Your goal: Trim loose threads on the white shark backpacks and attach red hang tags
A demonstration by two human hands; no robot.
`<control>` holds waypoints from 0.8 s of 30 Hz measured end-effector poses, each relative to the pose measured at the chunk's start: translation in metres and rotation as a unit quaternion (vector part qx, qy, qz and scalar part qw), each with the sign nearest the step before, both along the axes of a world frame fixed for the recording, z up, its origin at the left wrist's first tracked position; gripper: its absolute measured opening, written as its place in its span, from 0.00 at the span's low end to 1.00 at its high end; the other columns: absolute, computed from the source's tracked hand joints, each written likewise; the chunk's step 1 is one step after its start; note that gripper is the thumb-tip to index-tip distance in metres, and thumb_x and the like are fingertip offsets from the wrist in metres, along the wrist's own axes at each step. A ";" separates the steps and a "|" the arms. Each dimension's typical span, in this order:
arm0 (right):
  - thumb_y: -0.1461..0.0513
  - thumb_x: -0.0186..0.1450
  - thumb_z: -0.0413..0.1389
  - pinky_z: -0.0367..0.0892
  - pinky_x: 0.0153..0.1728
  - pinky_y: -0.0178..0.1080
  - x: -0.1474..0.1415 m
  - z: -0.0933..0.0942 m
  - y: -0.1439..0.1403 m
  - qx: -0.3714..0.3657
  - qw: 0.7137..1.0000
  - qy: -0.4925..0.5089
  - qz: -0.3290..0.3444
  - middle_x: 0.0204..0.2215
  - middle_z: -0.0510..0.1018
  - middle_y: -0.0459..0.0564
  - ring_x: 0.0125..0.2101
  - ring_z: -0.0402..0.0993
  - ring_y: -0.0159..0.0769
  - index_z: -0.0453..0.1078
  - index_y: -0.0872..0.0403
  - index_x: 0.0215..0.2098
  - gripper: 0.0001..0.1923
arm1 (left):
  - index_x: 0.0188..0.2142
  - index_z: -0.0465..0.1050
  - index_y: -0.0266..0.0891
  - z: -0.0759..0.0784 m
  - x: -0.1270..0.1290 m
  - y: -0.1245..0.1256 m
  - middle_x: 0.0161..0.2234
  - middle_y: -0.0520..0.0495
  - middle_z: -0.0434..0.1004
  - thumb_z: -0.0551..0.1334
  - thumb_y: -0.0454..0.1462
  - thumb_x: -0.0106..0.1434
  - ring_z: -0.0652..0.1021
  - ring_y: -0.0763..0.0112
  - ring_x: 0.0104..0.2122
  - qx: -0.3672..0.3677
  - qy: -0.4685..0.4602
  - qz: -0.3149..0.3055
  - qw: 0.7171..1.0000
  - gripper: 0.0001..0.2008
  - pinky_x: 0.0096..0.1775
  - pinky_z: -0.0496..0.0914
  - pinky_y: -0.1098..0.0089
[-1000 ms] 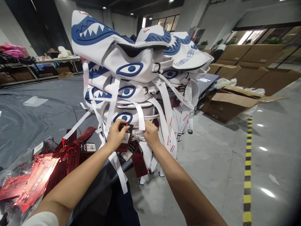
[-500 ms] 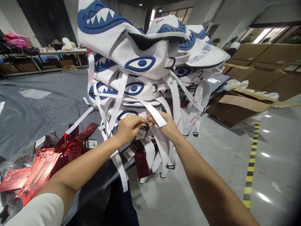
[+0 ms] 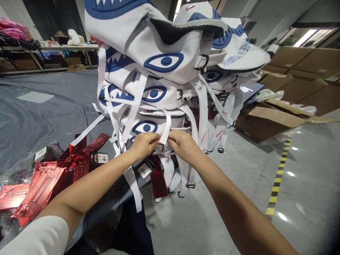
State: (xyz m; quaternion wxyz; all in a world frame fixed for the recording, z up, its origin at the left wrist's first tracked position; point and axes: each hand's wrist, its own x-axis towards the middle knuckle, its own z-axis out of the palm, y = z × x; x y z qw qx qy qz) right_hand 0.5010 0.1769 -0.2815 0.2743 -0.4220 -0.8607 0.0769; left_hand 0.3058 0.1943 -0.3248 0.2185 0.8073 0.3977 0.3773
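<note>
**Fastening a small tag at the strap of the lowest bag**

The small hang tag [image 3: 159, 146] sits between the two hands, at the near face of the lowest white shark-print bag [image 3: 148, 126] in the stack, just under a white strap [image 3: 166, 128] that loops down to the same spot. The left hand [image 3: 143, 144] has its fingers closed on the tag's left edge; the right hand [image 3: 183, 143] pinches closed at the strap's end and the tag's right side, fingertips nearly touching the left's. Whether a cord or loop runs between them is hidden by the fingers.

To do this well, I judge it best to keep the pinch close to the attachment point, hold the strap slightly taut with the right hand, and let the left hand steer the tag so that it does not twist. The other loose straps hanging around the hands could catch, so they want keeping aside.

The stack of bags [image 3: 159, 56] leans tall above the hands, so a hard pull could tip it. Red foil tags [image 3: 39, 184] lie on the grey tabletop [image 3: 39, 113] to the left, one dark red tag [image 3: 159, 179] hangs below the hands, and cardboard boxes [image 3: 268, 118] lie on the floor to the far right.
</note>
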 end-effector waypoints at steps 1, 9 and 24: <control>0.67 0.67 0.50 0.61 0.35 0.37 0.000 0.000 0.000 0.013 1.000 -0.015 0.004 0.27 0.74 0.50 0.31 0.70 0.38 0.74 0.55 0.31 0.12 | 0.36 0.79 0.39 0.000 0.000 0.000 0.33 0.48 0.81 0.60 0.30 0.62 0.78 0.69 0.34 0.007 0.012 0.001 1.000 0.09 0.35 0.65 0.71; 0.70 0.65 0.47 0.57 0.34 0.38 -0.002 -0.009 0.000 0.064 0.997 -0.042 -0.013 0.26 0.73 0.51 0.29 0.67 0.38 0.71 0.55 0.32 0.11 | 0.40 0.79 0.40 0.000 0.001 -0.001 0.37 0.47 0.81 0.59 0.30 0.64 0.79 0.66 0.37 0.027 0.085 0.012 0.996 0.11 0.36 0.65 0.69; 0.71 0.65 0.49 0.52 0.40 0.42 -0.010 -0.005 -0.009 0.041 0.986 -0.148 -0.064 0.31 0.77 0.54 0.32 0.68 0.40 0.72 0.57 0.34 0.11 | 0.39 0.79 0.41 0.014 0.008 -0.001 0.35 0.47 0.82 0.62 0.37 0.64 0.80 0.62 0.36 -0.043 0.163 0.037 0.985 0.07 0.34 0.65 0.70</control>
